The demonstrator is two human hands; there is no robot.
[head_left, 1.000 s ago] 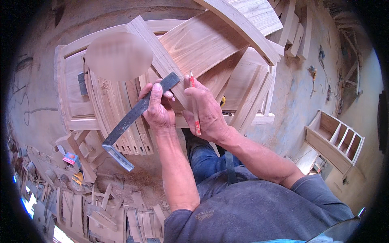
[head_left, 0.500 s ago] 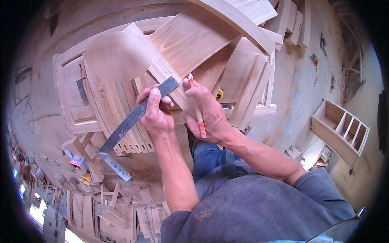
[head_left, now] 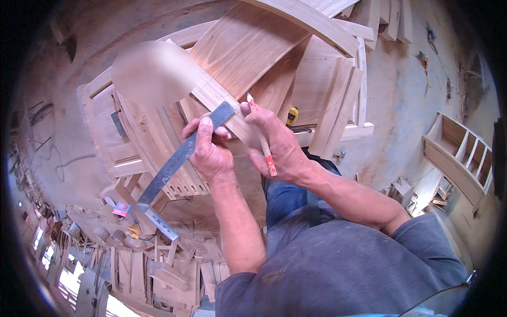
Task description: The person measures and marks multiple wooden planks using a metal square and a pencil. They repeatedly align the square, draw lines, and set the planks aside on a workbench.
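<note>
My left hand (head_left: 214, 156) is closed around the dark metal blade of a try square (head_left: 171, 166). The square's shorter stock hangs toward the lower left, and the blade's far end lies by a pale wooden board (head_left: 214, 95). My right hand (head_left: 285, 148) curls at the near end of this board, with a pencil (head_left: 265, 142) held along its fingers. The pencil is pale with red patches, and its tip points away from me. Part of the board's end is hidden by the right hand. A blurred patch covers the board's far left part.
Beneath the board lie wooden panels (head_left: 248, 45) and a framed piece. Slotted wooden strips (head_left: 185, 179) are at left, a yellow tape measure (head_left: 292, 115) beyond my right hand. A small wooden rack (head_left: 443, 153) stands at right; offcuts (head_left: 169, 280) pile at lower left.
The view has shifted, so most of the surroundings sit farther right at the sides. Both hands keep their holds on the try square and the pencil, with little change between them.
</note>
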